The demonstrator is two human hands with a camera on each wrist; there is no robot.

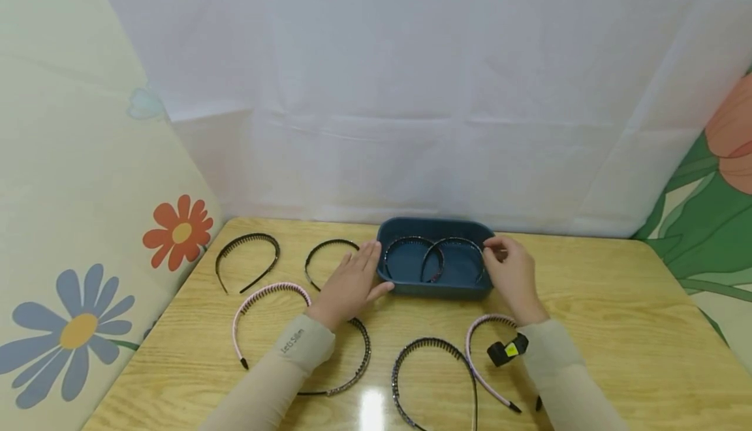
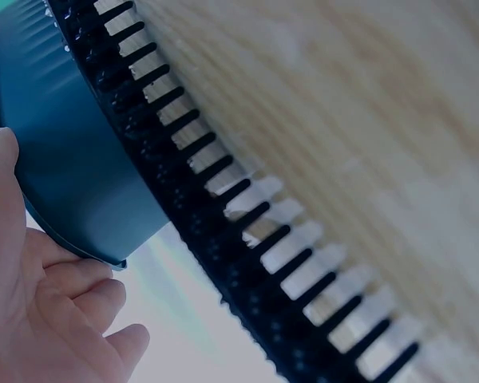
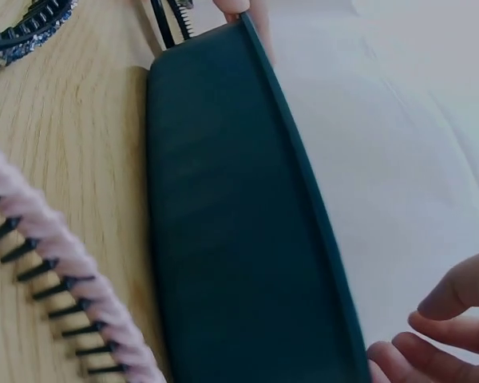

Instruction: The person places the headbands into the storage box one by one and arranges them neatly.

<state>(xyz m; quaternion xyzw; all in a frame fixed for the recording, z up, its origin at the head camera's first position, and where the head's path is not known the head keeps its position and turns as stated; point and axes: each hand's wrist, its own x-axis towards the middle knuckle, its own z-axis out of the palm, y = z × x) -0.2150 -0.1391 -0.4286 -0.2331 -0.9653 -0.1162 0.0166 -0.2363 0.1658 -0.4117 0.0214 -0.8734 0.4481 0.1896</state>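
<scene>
A dark blue bin [image 1: 437,292] stands at the back of the table with two dark headbands inside, a left headband [image 1: 405,238] and a right headband [image 1: 455,239], overlapping in the middle. My left hand [image 1: 349,287] rests against the bin's left end, fingers extended along it and thumb by the near corner. At the opposite end, my right hand [image 1: 514,274] has its loosely bent fingertips right at the rim. In the right wrist view those fingers [image 3: 455,291] show nothing between them. A black toothed headband [image 2: 199,207] crosses close before the left wrist camera.
Left of the bin lie a black headband [image 1: 247,236] and another black one [image 1: 309,255]. A pink headband [image 1: 236,330] and a dark glittery one [image 1: 367,346] lie around my left forearm. Nearer the front are another glittery headband [image 1: 396,379] and a pink one [image 1: 470,346], beside my right wrist.
</scene>
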